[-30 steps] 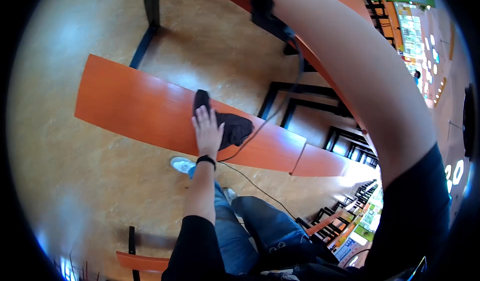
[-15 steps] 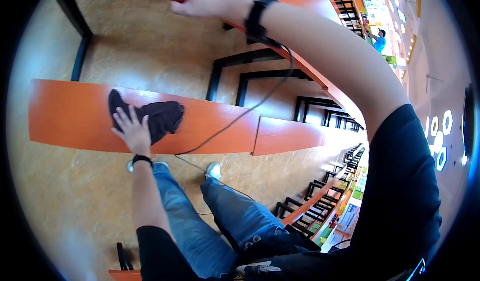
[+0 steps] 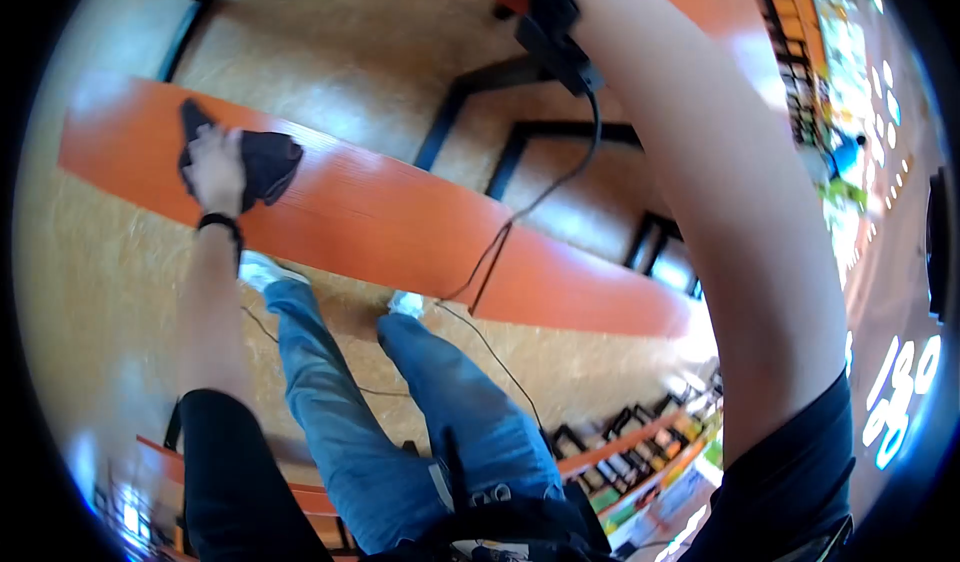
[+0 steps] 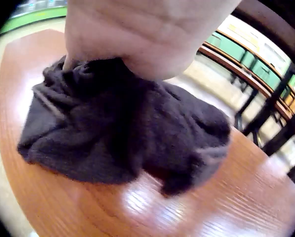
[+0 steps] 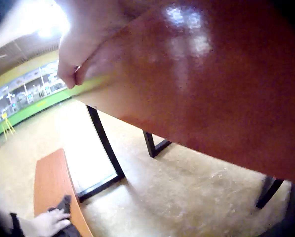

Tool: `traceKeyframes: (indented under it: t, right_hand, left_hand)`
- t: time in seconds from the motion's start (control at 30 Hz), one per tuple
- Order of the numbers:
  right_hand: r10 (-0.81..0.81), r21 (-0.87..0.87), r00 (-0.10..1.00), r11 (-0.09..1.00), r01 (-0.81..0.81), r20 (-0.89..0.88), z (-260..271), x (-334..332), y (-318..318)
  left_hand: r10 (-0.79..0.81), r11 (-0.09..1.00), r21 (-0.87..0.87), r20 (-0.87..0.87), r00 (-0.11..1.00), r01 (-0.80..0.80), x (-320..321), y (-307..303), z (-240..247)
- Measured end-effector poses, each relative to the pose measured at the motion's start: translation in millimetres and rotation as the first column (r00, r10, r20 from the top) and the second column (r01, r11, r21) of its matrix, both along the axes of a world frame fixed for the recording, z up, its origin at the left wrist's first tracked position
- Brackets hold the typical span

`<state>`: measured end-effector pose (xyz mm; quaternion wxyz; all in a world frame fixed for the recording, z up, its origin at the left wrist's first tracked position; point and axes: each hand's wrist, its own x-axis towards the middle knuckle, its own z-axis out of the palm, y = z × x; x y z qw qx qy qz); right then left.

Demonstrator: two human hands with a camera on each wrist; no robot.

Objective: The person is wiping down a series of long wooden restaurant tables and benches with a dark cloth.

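A dark, crumpled cloth (image 3: 268,165) lies on the orange bench (image 3: 370,207), toward its left end in the head view. My left hand (image 3: 217,169) presses on it from above, its fingers laid over the cloth. Seen from the left wrist, the cloth (image 4: 103,128) bunches in folds under the palm, which hides the fingers. In the right wrist view my right hand (image 5: 90,42) grips the edge of the reddish tabletop (image 5: 201,98), fingertips bent at its corner. Only the right forearm and wrist strap show clearly in the head view.
A cable (image 3: 560,187) hangs from the right wrist and runs across the bench to the floor. Black table legs (image 5: 105,143) stand beyond the bench. My legs (image 3: 420,382) are close to its near side. More benches and tables stretch off to the right.
My left hand and the cloth have moved along the bench toward its left end. The head view has shifted, and the right hand has slipped mostly out of its top edge.
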<state>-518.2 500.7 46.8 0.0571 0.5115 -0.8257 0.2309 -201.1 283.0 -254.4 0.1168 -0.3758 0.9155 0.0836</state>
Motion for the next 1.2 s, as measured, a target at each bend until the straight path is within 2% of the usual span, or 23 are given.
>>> traceKeyframes:
  t: [0.03, 0.07, 0.13, 0.2, 0.23, 0.27, 0.3, 0.33, 0.37, 0.4, 0.43, 0.5, 0.53, 0.63, 0.7, 0.8, 0.83, 0.9, 0.97, 1.0, 1.07, 1.13, 1.2]
  right_hand:
    - [0.001, 0.019, 1.0, 1.0, 0.0, -0.01, -6.8, 2.7, -3.9]
    - [-0.013, 0.046, 1.0, 0.999, 0.014, -0.025, -10.9, -4.0, -8.1]
    - [0.006, 0.04, 0.999, 0.999, -0.004, -0.032, -12.7, -10.6, -14.8]
    - [0.004, 0.028, 1.0, 1.0, -0.004, -0.006, -23.9, -16.6, -22.7]
    - [0.014, 0.025, 1.0, 1.0, -0.014, 0.002, -21.3, -14.9, -23.3]
    - [0.0, 0.035, 1.0, 0.999, 0.0, -0.006, -19.9, -14.2, -17.0]
    - [-0.015, 0.048, 1.0, 0.999, 0.016, -0.015, -20.4, -15.6, -16.0]
    - [-0.007, 0.031, 1.0, 0.999, 0.008, -0.009, -18.6, -15.5, -14.2]
    - [-0.022, 0.025, 1.0, 0.999, 0.022, 0.005, -12.7, -12.6, -10.5]
    - [-0.034, 0.023, 0.999, 0.999, 0.033, 0.02, -10.5, -11.4, -9.3]
    - [-0.045, 0.02, 0.999, 0.999, 0.044, 0.021, -9.9, -9.7, -9.7]
    - [-0.036, 0.017, 0.999, 0.999, 0.035, 0.031, -6.9, -10.2, -10.1]
    - [-0.038, 0.03, 0.999, 0.999, 0.037, 0.037, -4.9, -9.9, -9.7]
    - [-0.038, 0.042, 0.999, 0.998, 0.037, 0.008, -1.7, -10.4, -10.7]
    - [-0.045, 0.025, 0.998, 0.999, 0.044, 0.053, -0.7, -7.2, -11.8]
    - [-0.04, 0.017, 0.991, 0.999, 0.039, 0.131, 2.2, -7.3, -21.1]
    - [0.0, -0.049, 0.978, 0.999, 0.011, 0.207, -2.3, -11.4, -25.4]
    - [0.048, -0.089, 0.954, 0.996, -0.022, 0.297, -1.2, -10.9, -25.5]
    - [0.036, -0.034, 0.969, 0.999, -0.028, 0.244, 5.8, -8.3, -28.2]
    - [0.018, 0.007, 0.977, 1.0, -0.02, 0.213, 6.9, -6.8, -28.5]
    - [0.008, 0.012, 0.983, 1.0, -0.01, 0.186, 2.4, -7.1, -25.2]
    - [0.004, 0.005, 0.989, 1.0, -0.004, 0.149, -1.9, -4.5, -20.3]
    - [0.024, -0.058, 0.989, 0.998, -0.015, 0.146, -7.5, -1.3, -22.3]
  left_hand:
    - [-0.192, 0.974, -0.115, 0.023, 0.981, 0.194, 9.7, 10.3, -43.0]
    - [-0.191, 0.981, -0.007, 0.114, 0.975, 0.193, -23.5, 43.0, 5.4]
    - [-0.168, 0.984, -0.071, -0.027, 0.985, 0.166, -34.6, 94.7, -16.2]
    - [-0.286, 0.955, -0.057, 0.092, 0.954, 0.292, -35.2, 146.0, -15.5]
    - [-0.322, 0.946, -0.038, 0.0, 0.947, 0.322, -30.6, 176.6, -11.5]
    - [-0.405, 0.91, -0.06, 0.081, 0.911, 0.41, -26.8, 211.4, 6.8]
    - [-0.416, 0.904, 0.097, -0.02, 0.909, 0.416, -27.2, 239.7, 17.4]
    - [-0.475, 0.848, 0.203, -0.12, 0.872, 0.49, -20.2, 266.1, 22.3]
    - [-0.499, 0.808, 0.197, -0.273, 0.822, 0.556, -6.0, 298.4, 1.8]
    - [-0.574, 0.727, 0.269, -0.268, 0.774, 0.632, -3.4, 318.8, 11.3]
    - [-0.582, 0.647, 0.34, -0.358, 0.73, 0.682, 8.8, 339.1, -0.8]
    - [-0.691, 0.525, 0.321, -0.381, 0.615, 0.789, 30.3, 357.9, -4.1]
    - [-0.752, 0.472, 0.296, -0.358, 0.554, 0.831, 38.1, 359.1, -3.2]
    - [-0.729, 0.499, 0.236, -0.407, 0.551, 0.834, 54.3, 340.1, -13.6]
    - [-0.775, 0.551, 0.11, -0.3, 0.556, 0.827, 56.3, 298.3, -6.3]
    - [-0.757, 0.577, 0.086, -0.317, 0.572, 0.812, 49.9, 218.8, -11.8]
    - [-0.694, 0.606, 0.181, -0.356, 0.626, 0.774, 43.3, 184.0, -2.3]
    - [-0.558, 0.736, 0.158, -0.409, 0.722, 0.658, 37.9, 122.1, -2.7]
    - [-0.459, 0.876, 0.08, -0.16, 0.874, 0.475, 26.6, 72.2, -6.5]
    - [-0.331, 0.931, 0.099, -0.172, 0.928, 0.351, 25.1, 49.9, -13.7]
    - [-0.136, 0.977, 0.114, -0.313, 0.94, 0.179, 32.7, 24.9, -16.6]
    - [-0.088, 0.99, 0.063, -0.442, 0.893, 0.129, 47.5, 31.8, -28.0]
    - [-0.042, 0.999, -0.012, -0.453, 0.891, 0.041, 56.6, 67.0, -29.9]
